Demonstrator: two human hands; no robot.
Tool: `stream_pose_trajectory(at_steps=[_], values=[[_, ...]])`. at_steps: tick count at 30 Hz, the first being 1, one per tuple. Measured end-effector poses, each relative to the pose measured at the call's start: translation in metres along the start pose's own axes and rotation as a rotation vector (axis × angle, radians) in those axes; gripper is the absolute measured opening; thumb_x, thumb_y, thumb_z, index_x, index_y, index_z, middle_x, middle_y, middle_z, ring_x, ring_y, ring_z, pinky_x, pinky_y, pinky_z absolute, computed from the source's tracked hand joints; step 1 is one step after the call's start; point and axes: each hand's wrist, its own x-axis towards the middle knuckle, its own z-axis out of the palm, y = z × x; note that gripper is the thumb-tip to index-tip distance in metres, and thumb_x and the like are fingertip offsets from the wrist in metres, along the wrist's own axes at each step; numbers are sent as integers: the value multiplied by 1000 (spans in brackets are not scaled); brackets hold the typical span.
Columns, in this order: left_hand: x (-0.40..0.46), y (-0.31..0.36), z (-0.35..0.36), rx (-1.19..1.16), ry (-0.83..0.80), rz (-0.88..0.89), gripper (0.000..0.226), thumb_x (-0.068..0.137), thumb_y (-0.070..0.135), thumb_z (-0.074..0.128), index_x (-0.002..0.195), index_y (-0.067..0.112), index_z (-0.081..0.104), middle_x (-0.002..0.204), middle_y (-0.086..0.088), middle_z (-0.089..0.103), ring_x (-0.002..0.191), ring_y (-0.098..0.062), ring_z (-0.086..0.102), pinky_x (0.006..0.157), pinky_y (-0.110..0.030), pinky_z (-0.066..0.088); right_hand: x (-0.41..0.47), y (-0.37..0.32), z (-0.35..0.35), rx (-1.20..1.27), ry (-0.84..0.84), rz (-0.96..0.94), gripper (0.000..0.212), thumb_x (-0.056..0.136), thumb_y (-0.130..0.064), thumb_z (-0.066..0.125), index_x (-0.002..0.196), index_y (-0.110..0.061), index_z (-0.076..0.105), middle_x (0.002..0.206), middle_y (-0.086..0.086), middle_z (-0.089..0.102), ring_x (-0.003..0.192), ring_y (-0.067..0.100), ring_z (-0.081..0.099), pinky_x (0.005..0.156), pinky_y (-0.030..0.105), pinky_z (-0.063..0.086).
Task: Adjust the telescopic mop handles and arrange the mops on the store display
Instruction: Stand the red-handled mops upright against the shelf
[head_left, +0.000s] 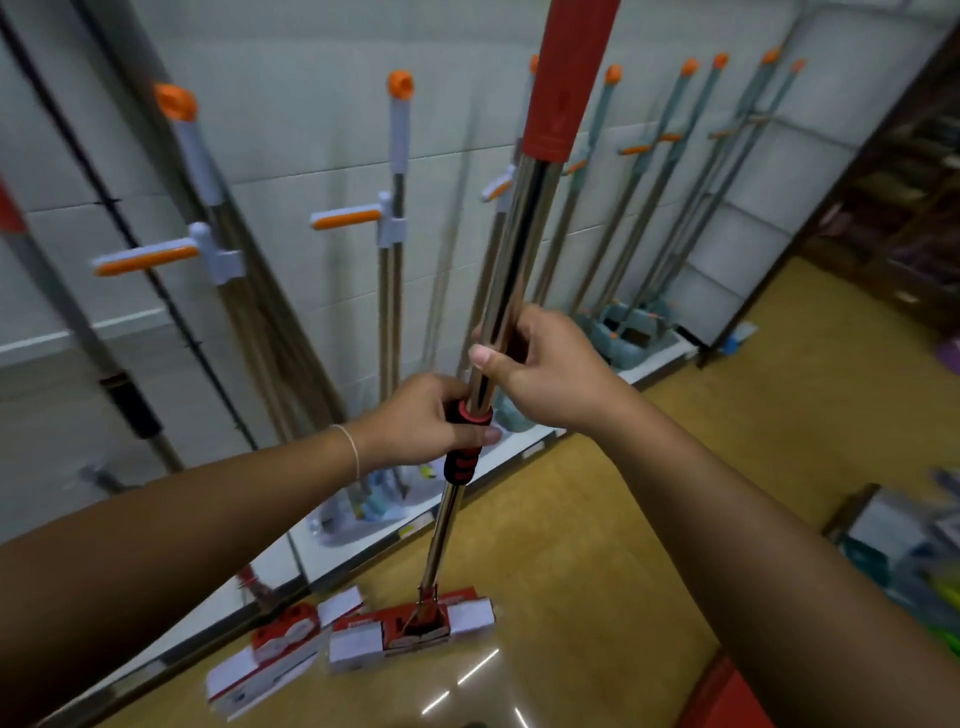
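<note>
I hold a telescopic mop upright in front of me. Its chrome pole (511, 244) runs up to a red top grip (566, 78). My left hand (421, 421) grips the red-and-black locking collar (467, 436) at mid-pole. My right hand (545, 374) grips the chrome tube just above the collar. The mop's head (410, 629), in red and white packaging, rests on the floor.
Several mops with orange-capped handles (397, 156) lean against the white display wall on a low shelf (498, 457). Another packaged red mop head (270, 660) lies on the floor at left. Dark shelving (904, 234) stands at right, and mixed goods (904, 540) sit at lower right.
</note>
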Motion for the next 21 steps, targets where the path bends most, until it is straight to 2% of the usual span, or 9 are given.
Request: stream_pose_trajectory(at_steps=[3,6,9,11,13,15,18,21], values=[[40,27,29,-15,-45,61,30,75,32,81,88,9,68,83,-12,71,80,-24,68,82,-42,55,-10,25,-45,-1,72,39,27,89,-33,64,107,-12,63,102,7,71,97,23,67,87,48,55],[74,53,60,-23,-106,133,39,78,33,78,97,2,65,89,-20,68,84,-31,67,86,-50,53,-19,49,-81,-24,171,92,38,84,-43,63,104,-12,64,98,8,71,92,24,68,82,48,56],[104,74,91,-72,-148,177,32,85,24,73,104,1,61,86,-18,63,79,-24,61,86,-50,51,-27,71,-111,-9,275,120,27,89,-34,67,103,-10,64,91,6,72,83,15,70,75,38,58],[125,87,107,-90,-175,208,31,87,22,71,105,0,60,90,-22,63,83,-31,62,88,-52,49,-30,83,-129,19,335,146,19,91,-27,68,102,-11,64,87,3,72,78,9,69,69,32,57],[149,102,121,-98,-197,252,29,87,20,71,105,0,61,96,-26,64,92,-39,62,90,-54,50,-29,95,-146,6,422,165,23,88,-32,68,98,-12,64,85,7,71,79,19,69,71,40,58],[176,118,134,-116,-213,286,30,85,21,73,103,-1,61,97,-27,64,95,-40,62,91,-56,49,-24,106,-166,-10,506,184,26,86,-35,68,95,-12,64,84,13,70,79,27,68,71,48,57],[217,144,151,-145,-258,327,32,83,20,74,100,-4,61,96,-28,64,90,-36,65,92,-56,50,-15,123,-200,-38,620,194,20,88,-29,70,87,-11,63,74,13,65,67,26,63,62,44,54],[260,166,169,-158,-312,369,29,83,17,74,96,-5,61,84,-23,62,77,-20,59,80,-47,52,-3,142,-234,-48,699,194,20,87,-28,71,84,-10,65,67,10,61,59,14,54,55,39,48]])
